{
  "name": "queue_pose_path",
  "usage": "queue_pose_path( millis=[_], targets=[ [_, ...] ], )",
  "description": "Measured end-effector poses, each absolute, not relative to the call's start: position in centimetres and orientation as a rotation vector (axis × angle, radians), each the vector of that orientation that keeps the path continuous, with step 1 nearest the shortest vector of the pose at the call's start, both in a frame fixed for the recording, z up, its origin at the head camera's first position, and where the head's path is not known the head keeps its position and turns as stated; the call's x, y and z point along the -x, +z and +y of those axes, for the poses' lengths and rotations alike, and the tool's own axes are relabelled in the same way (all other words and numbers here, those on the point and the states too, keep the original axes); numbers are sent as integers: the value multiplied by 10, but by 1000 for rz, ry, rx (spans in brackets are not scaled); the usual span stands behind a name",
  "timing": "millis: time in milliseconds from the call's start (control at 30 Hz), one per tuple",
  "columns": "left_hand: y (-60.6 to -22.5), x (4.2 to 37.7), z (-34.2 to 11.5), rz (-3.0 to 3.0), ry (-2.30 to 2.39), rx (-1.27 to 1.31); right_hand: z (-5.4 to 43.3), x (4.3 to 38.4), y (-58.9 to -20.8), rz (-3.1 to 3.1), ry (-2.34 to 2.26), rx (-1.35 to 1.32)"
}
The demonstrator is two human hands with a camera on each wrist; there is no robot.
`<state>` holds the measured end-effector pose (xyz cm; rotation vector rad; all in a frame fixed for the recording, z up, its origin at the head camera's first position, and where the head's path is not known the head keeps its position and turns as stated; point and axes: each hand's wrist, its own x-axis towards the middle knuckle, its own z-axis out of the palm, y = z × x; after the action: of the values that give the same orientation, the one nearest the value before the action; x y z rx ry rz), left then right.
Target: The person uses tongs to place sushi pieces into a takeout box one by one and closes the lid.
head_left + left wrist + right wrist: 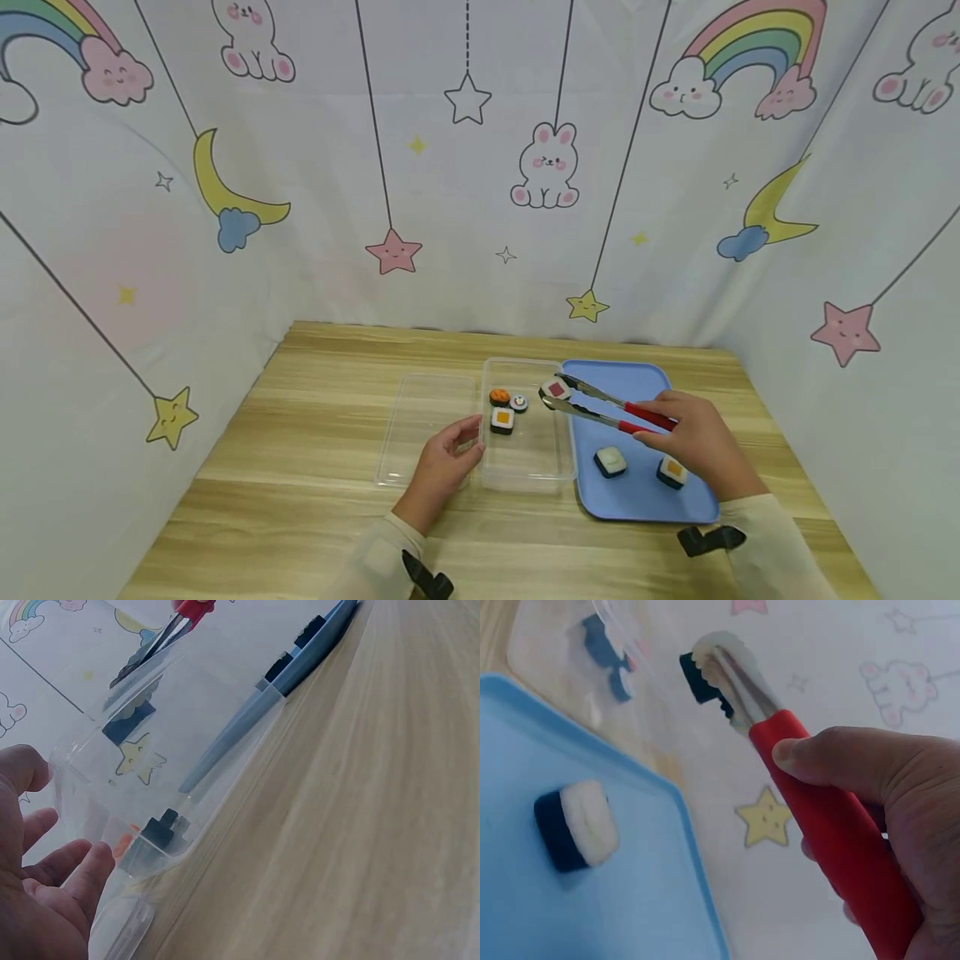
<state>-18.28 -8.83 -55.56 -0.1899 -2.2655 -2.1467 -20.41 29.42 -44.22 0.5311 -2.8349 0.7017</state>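
Cartoon-printed cloth (pixel 322 158) backs the wood-grain table (pixel 247 467); your right hand (pixel 701 437) grips tongs (pixel 821 817), your unclenched left hand (pixel 444 458) touches a clear box (pixel 528 454).

It is bright. The clear box (pixel 534 454) beside the left fingers (pixel 88 876) has shiny edges. Past the right fingers (pixel 832 754), the cloth (pixel 761 896) looks blurry.

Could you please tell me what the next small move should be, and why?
I would probably ease the tongs left, then lower the red-centred toy sushi piece into the clear plastic container: the tongs grip it by the container's right rim, and bare floor shows near the three pieces inside.
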Motion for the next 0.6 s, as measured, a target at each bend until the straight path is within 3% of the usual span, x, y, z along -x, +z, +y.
queue_pose_path(
  millis=[600],
  targets=[
    [-553,183,-88,-2282,-2128,194,240,232,-421,-2942,344,-868]
  ],
)
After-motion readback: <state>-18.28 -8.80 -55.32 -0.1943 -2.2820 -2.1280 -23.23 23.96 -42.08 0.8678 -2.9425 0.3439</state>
